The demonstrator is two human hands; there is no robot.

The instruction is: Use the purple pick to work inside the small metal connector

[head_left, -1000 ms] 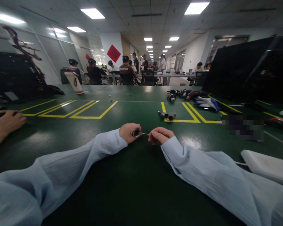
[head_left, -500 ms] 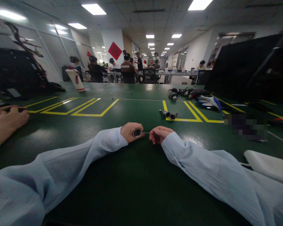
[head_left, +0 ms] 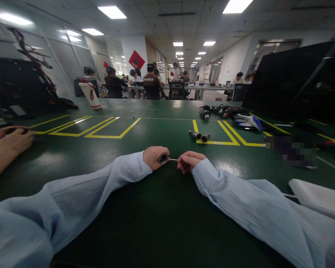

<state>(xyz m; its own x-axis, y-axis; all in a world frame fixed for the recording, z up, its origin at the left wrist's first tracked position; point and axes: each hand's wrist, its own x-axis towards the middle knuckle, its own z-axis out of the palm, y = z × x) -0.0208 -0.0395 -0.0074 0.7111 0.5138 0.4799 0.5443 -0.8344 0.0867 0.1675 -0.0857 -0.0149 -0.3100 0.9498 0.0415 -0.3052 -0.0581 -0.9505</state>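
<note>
My left hand [head_left: 152, 156] is closed around a round metal connector [head_left: 163, 159], its dark open end turned toward me. From the connector's right side a thin metal rod [head_left: 172, 160] runs across to my right hand [head_left: 190, 162]. The fingers of that hand pinch the rod's other end; its exact kind is too small to tell. Both hands are just above the green table [head_left: 156, 223]. Beyond my right hand, two similar metal connectors [head_left: 200, 137] lie by a yellow tape line.
At the left edge are another person's hands [head_left: 13, 139]. A white cup-shaped container [head_left: 89, 95] stands farther back. Dark cabled parts [head_left: 220, 110] and a blue-and-white glove [head_left: 249, 123] lie at the back right. A white case [head_left: 318, 197] is beside my right forearm.
The metal connector has turned slightly in my left hand, and the rod's angle has shifted a little. Both hands stay almost in place.
</note>
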